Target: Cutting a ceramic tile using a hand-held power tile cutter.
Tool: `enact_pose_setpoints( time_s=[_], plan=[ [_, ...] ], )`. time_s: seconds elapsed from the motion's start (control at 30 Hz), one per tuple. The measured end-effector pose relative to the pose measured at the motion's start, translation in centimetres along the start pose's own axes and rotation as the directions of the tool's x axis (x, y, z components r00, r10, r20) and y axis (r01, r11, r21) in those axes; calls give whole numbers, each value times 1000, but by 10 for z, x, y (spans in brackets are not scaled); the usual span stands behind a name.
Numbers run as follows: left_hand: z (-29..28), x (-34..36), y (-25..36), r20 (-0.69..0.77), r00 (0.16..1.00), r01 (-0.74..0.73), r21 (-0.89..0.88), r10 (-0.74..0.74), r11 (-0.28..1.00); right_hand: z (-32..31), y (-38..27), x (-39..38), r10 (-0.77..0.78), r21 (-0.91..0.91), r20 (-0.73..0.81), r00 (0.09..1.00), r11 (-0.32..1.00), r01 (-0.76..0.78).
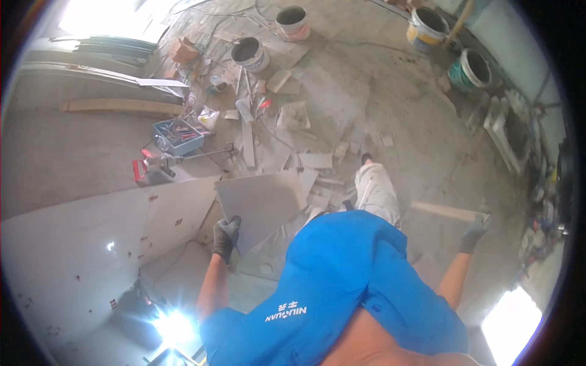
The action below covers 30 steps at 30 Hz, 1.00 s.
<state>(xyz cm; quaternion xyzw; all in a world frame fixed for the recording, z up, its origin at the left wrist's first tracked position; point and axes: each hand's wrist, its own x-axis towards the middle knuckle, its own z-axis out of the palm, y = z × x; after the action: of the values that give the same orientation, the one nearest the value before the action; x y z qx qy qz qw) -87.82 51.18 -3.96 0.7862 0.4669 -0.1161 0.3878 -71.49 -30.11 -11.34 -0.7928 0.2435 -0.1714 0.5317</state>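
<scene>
My left hand point(226, 236), in a dark grey work glove, grips the near left edge of a flat grey tile point(262, 204). That tile is held tilted beside my left leg, over scraps on the floor. Out to the right, my gloved right hand point(473, 233) is closed on one end of a long narrow pale strip point(447, 211), which looks like a cut piece of tile. The strip points left toward my light trouser leg point(376, 190). Parts of the fingers of both hands are hidden.
Broken tile pieces point(315, 160) litter the floor ahead. A blue-grey tool crate point(185, 144) and a red-handled power tool point(160, 166) lie left, near a tiled white wall point(79, 244). Buckets point(250, 55) stand farther off; a bright lamp point(174, 328) glows low left.
</scene>
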Motion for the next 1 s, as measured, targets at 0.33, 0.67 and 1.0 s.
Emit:
enact_pose_setpoints(
  time_s=[0.33,0.67,1.0],
  plan=[
    [-37,159,267,-346,938,-197,-541,-2,817,277,-114,294,-182,-20,208,961,982,190],
    [-91,324,484,-453,891,-338,-707,-31,622,516,-263,495,-404,-175,173,898,885,431],
    [-135,572,631,-617,783,-381,-580,-83,720,763,-408,641,-338,97,92,936,939,330]
  ],
)
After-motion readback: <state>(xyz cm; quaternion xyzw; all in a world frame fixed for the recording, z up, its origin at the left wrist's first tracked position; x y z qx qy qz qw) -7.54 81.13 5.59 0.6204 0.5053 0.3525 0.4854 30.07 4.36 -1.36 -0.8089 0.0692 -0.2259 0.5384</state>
